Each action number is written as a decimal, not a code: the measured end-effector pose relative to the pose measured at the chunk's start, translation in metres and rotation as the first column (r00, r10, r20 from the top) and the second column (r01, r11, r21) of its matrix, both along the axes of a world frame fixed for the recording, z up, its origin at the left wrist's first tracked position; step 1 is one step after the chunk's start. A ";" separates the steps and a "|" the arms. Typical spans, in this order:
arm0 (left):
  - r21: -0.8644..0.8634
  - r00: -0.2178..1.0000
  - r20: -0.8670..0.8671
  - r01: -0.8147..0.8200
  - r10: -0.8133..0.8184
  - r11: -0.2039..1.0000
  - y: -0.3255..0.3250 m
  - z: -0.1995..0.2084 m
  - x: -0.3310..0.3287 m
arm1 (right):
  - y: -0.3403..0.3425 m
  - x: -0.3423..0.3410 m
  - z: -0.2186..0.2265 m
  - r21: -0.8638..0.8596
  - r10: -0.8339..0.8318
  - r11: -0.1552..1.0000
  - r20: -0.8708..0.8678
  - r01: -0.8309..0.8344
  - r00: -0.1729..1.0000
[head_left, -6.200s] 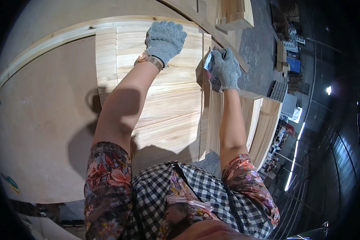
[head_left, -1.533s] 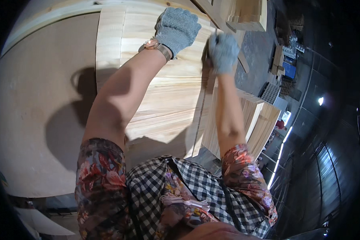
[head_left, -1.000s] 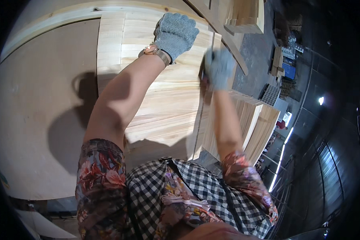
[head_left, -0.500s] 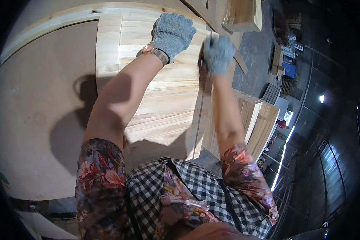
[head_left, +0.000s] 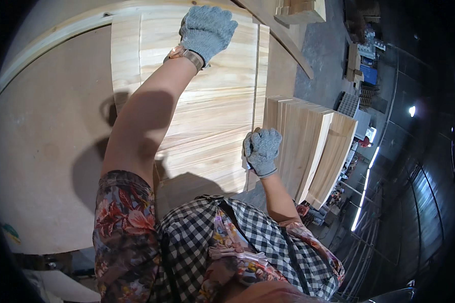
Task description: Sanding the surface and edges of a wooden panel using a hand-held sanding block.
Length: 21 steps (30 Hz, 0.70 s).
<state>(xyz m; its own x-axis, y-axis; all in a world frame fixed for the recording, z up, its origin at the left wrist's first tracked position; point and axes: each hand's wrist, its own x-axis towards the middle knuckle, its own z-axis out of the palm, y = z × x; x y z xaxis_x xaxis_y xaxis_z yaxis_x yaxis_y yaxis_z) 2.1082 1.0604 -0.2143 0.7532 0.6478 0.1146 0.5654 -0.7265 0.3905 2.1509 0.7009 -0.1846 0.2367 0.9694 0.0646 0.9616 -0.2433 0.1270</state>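
Note:
My left hand (head_left: 207,31), in a grey knit glove, rests on the far part of a pale wooden panel (head_left: 207,108) made of joined strips. Its fingers are curled, and whatever lies under them is hidden. At the panel's near right edge is my gloved right hand (head_left: 263,150), closed in a fist. A small light-coloured bit shows beside that fist, too little to name. A narrow wooden strip (head_left: 261,68) runs along the right side of the panel, with a dark line between the two.
A large brown board (head_left: 50,141) lies to the left. Stacked wooden panels (head_left: 303,144) stand close on the right, and another wood stack (head_left: 308,11) is at the far right. A long wooden slat (head_left: 283,38) crosses the far corner. Grey floor (head_left: 321,63) lies beyond.
My right hand has come from the far end of the panel's right edge down toward my body. My left hand stays on the panel, while the view has shifted slightly.

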 end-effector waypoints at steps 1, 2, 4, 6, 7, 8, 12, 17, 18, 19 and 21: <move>-0.008 1.000 0.005 -0.015 0.015 1.000 0.001 0.003 0.000 | 0.005 0.003 0.003 -0.013 0.030 0.999 -0.012 -0.030 0.999; -0.015 1.000 0.010 -0.029 0.029 0.999 0.000 0.005 0.000 | 0.009 0.005 0.005 -0.021 0.033 0.999 -0.020 -0.033 0.999; 0.020 0.999 0.031 -0.015 0.014 1.000 0.000 0.008 -0.003 | 0.012 0.006 0.007 0.065 0.118 0.991 -0.019 -0.117 0.993; 0.039 1.000 0.018 -0.008 0.008 0.999 -0.001 0.008 -0.005 | 0.005 0.003 0.005 -0.009 0.005 1.000 -0.063 -0.006 0.998; 0.040 1.000 -0.005 -0.009 0.009 0.999 -0.002 0.006 -0.006 | -0.002 -0.001 0.003 -0.019 -0.030 0.999 -0.072 0.028 0.997; 0.042 1.000 -0.028 -0.009 0.010 0.999 -0.002 0.004 -0.007 | -0.009 -0.005 0.001 0.015 -0.075 0.997 -0.099 0.077 0.992; 0.089 0.988 0.109 -0.123 0.113 0.988 -0.004 -0.005 -0.005 | -0.022 -0.018 -0.004 0.045 -0.149 0.987 -0.083 0.153 0.985; -0.019 0.990 0.057 -0.128 0.129 0.992 -0.001 -0.010 -0.003 | 0.085 0.020 0.000 0.150 -0.049 0.988 0.126 0.030 0.991; 0.058 0.984 0.134 -0.126 0.117 0.990 0.001 -0.009 -0.004 | 0.118 0.033 0.001 0.086 -0.137 0.988 0.115 0.128 0.984; 0.134 0.973 0.210 -0.129 0.099 0.983 0.004 -0.008 -0.006 | 0.146 0.043 0.002 0.058 -0.201 0.979 0.102 0.196 0.974; 0.204 0.976 0.212 -0.084 0.039 0.975 0.007 -0.006 -0.008 | 0.176 0.048 0.007 0.014 -0.232 0.973 0.123 0.232 0.965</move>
